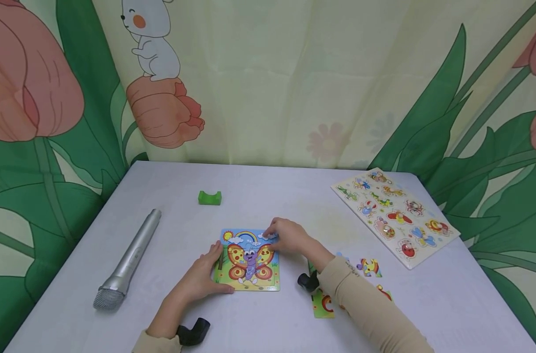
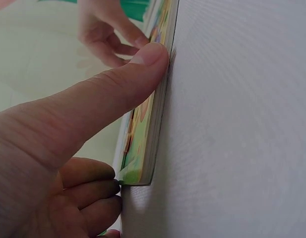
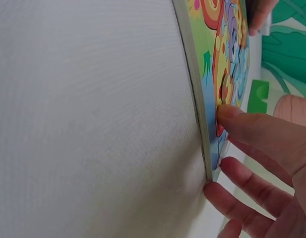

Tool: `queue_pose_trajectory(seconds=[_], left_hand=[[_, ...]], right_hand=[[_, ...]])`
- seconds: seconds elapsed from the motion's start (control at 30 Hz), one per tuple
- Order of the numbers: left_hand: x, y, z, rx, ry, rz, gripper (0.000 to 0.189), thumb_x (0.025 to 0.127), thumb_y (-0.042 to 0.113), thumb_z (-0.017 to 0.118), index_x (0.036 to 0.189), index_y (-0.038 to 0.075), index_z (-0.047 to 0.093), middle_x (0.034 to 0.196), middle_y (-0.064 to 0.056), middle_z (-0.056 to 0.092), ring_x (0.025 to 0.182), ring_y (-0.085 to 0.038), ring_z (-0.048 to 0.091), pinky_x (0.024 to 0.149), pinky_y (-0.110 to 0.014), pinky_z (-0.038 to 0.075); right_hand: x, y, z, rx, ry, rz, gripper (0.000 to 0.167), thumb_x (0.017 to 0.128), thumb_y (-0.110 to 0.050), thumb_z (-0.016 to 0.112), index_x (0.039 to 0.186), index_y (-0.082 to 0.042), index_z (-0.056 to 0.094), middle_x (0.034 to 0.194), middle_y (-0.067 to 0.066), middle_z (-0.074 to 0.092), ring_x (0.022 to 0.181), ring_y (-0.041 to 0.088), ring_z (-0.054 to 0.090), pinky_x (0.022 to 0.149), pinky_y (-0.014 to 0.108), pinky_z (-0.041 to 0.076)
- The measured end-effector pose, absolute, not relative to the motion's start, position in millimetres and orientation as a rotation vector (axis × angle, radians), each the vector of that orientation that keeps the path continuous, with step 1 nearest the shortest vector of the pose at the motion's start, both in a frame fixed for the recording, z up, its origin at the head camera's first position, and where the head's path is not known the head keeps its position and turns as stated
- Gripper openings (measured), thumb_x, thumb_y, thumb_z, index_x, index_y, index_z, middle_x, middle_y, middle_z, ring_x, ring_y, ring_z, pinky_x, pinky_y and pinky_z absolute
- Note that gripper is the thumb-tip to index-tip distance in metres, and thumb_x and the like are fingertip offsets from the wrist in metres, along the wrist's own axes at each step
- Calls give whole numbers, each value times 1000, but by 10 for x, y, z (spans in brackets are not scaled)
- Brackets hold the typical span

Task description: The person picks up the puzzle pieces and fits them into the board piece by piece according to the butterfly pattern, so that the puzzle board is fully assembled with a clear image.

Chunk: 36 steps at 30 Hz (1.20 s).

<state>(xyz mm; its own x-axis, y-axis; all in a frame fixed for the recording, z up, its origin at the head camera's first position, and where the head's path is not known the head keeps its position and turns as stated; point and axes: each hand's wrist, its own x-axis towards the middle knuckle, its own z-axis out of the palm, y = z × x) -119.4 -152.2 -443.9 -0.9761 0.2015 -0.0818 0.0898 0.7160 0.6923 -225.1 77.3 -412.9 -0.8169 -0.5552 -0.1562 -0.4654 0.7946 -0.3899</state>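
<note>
A square butterfly jigsaw puzzle (image 1: 250, 267) in a thin board lies flat on the table, with a sun and rainbow along its top. My left hand (image 1: 200, 274) holds its lower left corner, thumb on the near edge and fingers at the left side. In the left wrist view the left thumb (image 2: 108, 96) lies across the board's edge (image 2: 152, 148). At the upper right corner, my right hand (image 1: 290, 238) pinches a puzzle piece (image 3: 223, 121) that sits at its place in the board. The right thumb covers part of that piece.
Under and beside the right forearm lie loose puzzle pieces (image 1: 369, 267) and a partly covered green piece (image 1: 323, 305). An insect peg board (image 1: 396, 215) is at the back right. A silver microphone (image 1: 128, 262) lies at left, a green block (image 1: 209, 198) farther back.
</note>
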Motion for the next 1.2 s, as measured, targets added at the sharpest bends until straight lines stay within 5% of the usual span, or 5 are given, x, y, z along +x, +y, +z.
queue_pose_trajectory(seconds=[1.2], left_hand=[[-1193,-1527,-4437,223,2769,1101,106,57,34,86,138,-6,31,147,-18,22,135,-34,17,108,-51,17]], right_hand=[[-1794,1640,-3998,-746,2640,-722,38,73,-17,77,109,-9,67,100,1,62,85,18,53,68,27,47]])
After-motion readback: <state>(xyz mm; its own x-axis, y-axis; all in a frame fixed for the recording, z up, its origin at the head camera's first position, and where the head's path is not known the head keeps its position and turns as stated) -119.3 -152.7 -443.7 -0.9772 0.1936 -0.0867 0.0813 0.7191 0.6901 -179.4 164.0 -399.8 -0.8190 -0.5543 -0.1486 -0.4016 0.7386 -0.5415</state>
